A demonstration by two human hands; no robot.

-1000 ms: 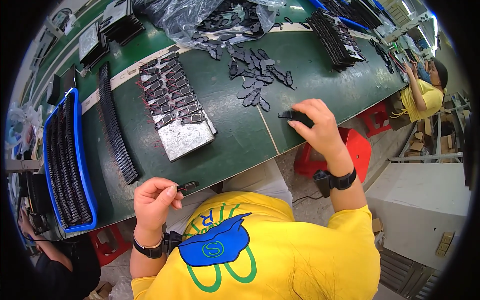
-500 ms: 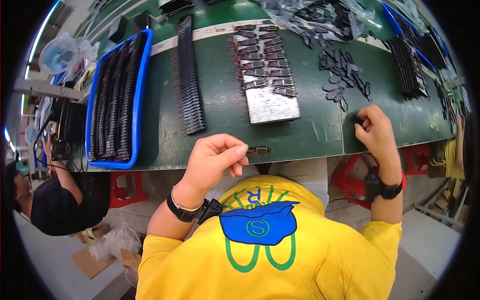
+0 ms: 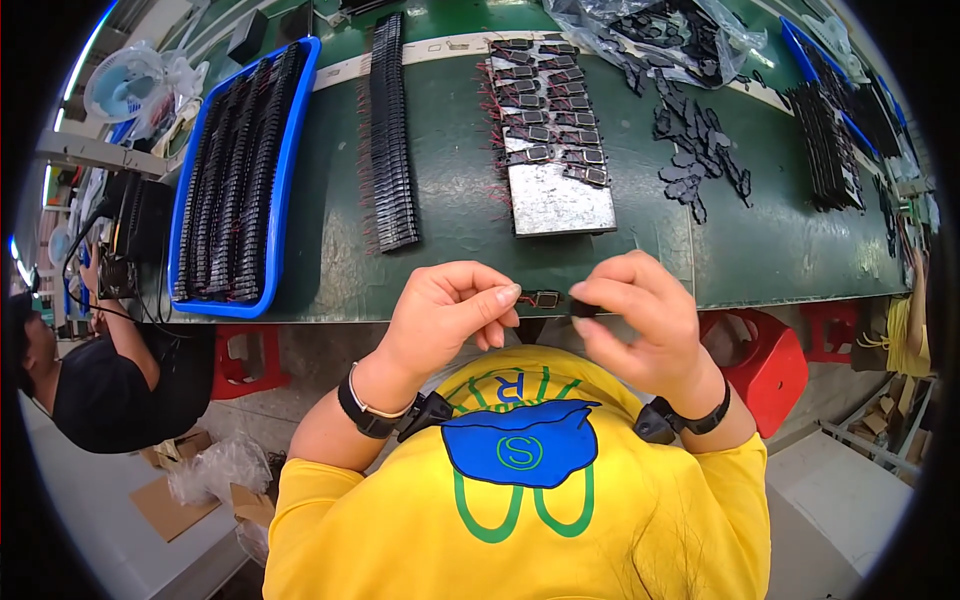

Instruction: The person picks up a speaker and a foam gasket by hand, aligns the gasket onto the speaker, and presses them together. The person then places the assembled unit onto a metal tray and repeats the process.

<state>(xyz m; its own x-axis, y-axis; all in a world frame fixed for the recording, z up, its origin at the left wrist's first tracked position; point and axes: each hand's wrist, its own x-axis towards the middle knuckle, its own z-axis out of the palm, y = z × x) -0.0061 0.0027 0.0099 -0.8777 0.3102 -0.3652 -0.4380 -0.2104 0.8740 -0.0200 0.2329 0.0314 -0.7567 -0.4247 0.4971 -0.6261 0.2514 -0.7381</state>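
My left hand pinches a small wired speaker, a black part with a pale rectangular frame and red wires, near the table's front edge. Just right of it, my right hand has a small black piece between thumb and forefinger; its exact kind cannot be made out. The two parts are close together, and I cannot tell whether they touch. Beyond my hands a silvery metal block carries two columns of similar wired speakers. Farther right, flat black pieces lie in a loose pile.
A blue tray with rows of black parts is at the left. Beside it stands a long row of wired black parts. A clear bag and another blue tray lie at the far right. Red stools stand below; another person sits left.
My right hand has moved left and nearer, from beside the loose pile to the speaker, carrying the small black piece. My left hand still holds the speaker at nearly the same spot.
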